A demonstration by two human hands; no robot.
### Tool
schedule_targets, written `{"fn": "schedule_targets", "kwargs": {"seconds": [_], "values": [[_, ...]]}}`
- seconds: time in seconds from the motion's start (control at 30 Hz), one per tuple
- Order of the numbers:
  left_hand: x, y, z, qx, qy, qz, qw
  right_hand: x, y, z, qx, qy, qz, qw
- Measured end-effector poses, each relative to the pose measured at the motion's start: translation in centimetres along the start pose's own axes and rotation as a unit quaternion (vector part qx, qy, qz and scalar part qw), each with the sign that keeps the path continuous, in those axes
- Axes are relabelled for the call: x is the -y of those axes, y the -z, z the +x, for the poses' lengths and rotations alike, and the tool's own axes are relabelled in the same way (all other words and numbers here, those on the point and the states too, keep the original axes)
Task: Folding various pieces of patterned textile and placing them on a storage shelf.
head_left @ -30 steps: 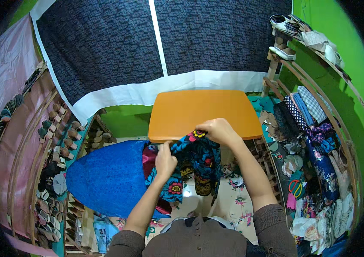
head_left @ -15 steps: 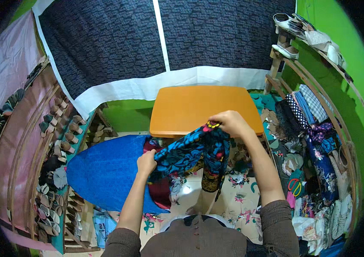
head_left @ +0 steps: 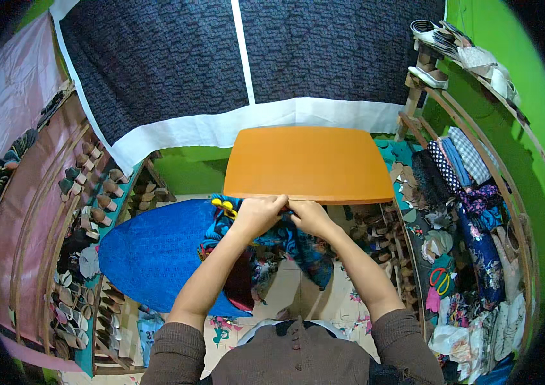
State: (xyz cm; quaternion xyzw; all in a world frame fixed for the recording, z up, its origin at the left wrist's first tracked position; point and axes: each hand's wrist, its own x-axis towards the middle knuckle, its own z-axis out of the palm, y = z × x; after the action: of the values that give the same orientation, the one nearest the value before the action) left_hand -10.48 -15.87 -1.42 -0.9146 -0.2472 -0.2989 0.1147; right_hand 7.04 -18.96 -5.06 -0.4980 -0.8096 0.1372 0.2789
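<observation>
A dark cloth with a blue, yellow and red print [head_left: 314,260] is gathered in both of my hands, just in front of the orange table. My left hand [head_left: 258,217] is closed on it, with yellow-patterned folds spilling out on the left over the ironing board. Close beside it, my right hand [head_left: 314,218] grips the same cloth, and part of it hangs down below this hand. The thumbs are near each other; the fingertips are hidden in the folds. At left lies the blue-covered ironing board [head_left: 153,256], with a dark red piece [head_left: 241,282] at its near right end.
The orange table [head_left: 309,163] stands ahead. Racks of shoes [head_left: 105,205] run along the left. A shelf at right holds folded fabrics [head_left: 455,160], scraps and scissors with red and yellow handles [head_left: 440,280]. Fabric scraps [head_left: 224,330] litter the tiled floor.
My right hand has come down and leftward beside my left hand, which moved up and to the right. The stretched cloth is now bunched between them, with part laid over the ironing board's edge.
</observation>
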Motion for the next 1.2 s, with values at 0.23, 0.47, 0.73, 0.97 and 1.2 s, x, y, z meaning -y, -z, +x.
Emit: {"fn": "schedule_targets", "kwargs": {"seconds": [0.23, 0.47, 0.73, 0.97, 1.2], "values": [[3.4, -0.6, -4.3, 0.194, 0.248, -0.260, 0.913, -3.9, 2.2, -1.4, -0.079, -0.053, 0.034, 0.995], [2.2, 0.6, -2.5, 0.086, 0.223, -0.350, 0.906, 0.0, 1.3, -1.1, -0.111, -0.031, 0.080, 0.990], [0.5, -3.5, -4.5, 0.067, 0.258, -0.340, 0.902, 2.4, 5.6, 1.0, -0.174, 0.064, 0.199, 0.962], [-0.1, -2.7, -2.7, 0.048, 0.337, -0.281, 0.897, 1.5, -0.1, 0.5, 0.035, 0.017, 0.054, 0.998], [0.1, -4.0, -5.3, -0.009, 0.267, -0.369, 0.890, 0.0, 0.9, 1.1, 0.010, 0.006, 0.079, 0.997]]}}
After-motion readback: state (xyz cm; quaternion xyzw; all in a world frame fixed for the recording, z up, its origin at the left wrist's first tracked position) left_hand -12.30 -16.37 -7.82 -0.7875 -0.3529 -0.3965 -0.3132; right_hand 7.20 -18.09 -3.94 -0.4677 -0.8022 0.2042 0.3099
